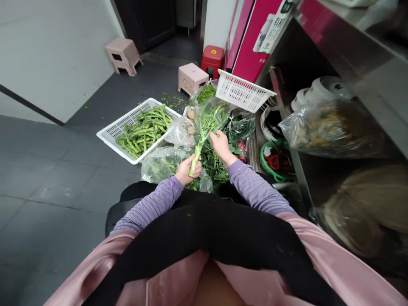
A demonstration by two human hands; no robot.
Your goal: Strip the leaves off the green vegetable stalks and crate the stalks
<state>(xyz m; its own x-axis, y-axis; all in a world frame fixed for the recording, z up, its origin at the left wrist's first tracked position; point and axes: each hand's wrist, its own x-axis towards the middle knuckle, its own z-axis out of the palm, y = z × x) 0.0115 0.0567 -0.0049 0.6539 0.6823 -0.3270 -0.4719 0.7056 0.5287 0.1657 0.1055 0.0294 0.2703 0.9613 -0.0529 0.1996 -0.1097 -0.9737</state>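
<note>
My left hand (188, 169) is wrapped round the thick lower end of a pale green vegetable stalk (198, 149). The stalk tilts away from me and ends in a bushy green top. Close against its upper part is my right hand (219, 145), thumb and fingers pinched together; what lies between them is too small to make out. Below both hands spreads a heap of dark green leaves (215, 170). To the left, a white plastic basket (110, 135) holds many trimmed green stalks (145, 131).
Clear plastic bags of greens (165, 163) lie around the heap. A second white basket (245, 91) stands tilted behind. Pink stools (193, 78) and a red stool (212, 59) are farther back. At right, a metal shelf (301, 178) holds bagged goods; a green basket (264, 163) sits beside it.
</note>
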